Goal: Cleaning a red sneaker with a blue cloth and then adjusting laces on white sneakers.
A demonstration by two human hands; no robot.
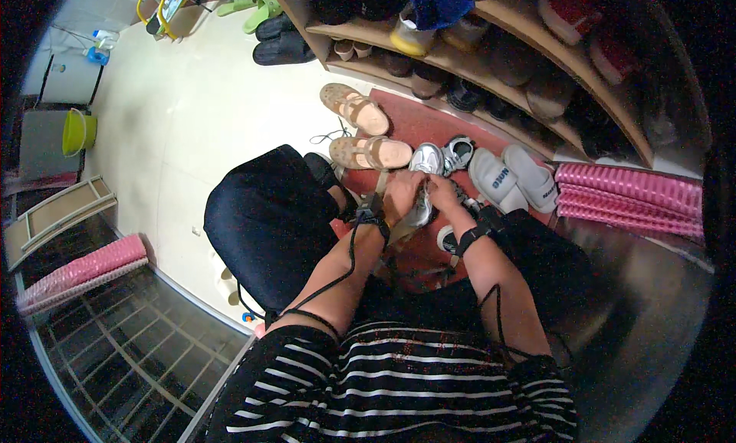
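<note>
Both my hands are close together over a silver-grey sneaker on the red mat. My left hand bends its fingers at the shoe's upper, and my right hand touches it from the other side with fingers bent. What lies between the fingertips is too small to tell. Just beyond them stands another pair of silver shoes, one with a dark opening. Tan strapped clogs lie beyond my left hand, and light grey slides lie to the right of my right hand. A black shoe with a white toe shows beside my right wrist.
A wooden shoe rack full of shoes rises ahead. Black slippers and green clogs sit on the pale floor at its left. Pink striped curtain fabric hangs at right. Further left are a yellow-green bucket and a glass-panelled door.
</note>
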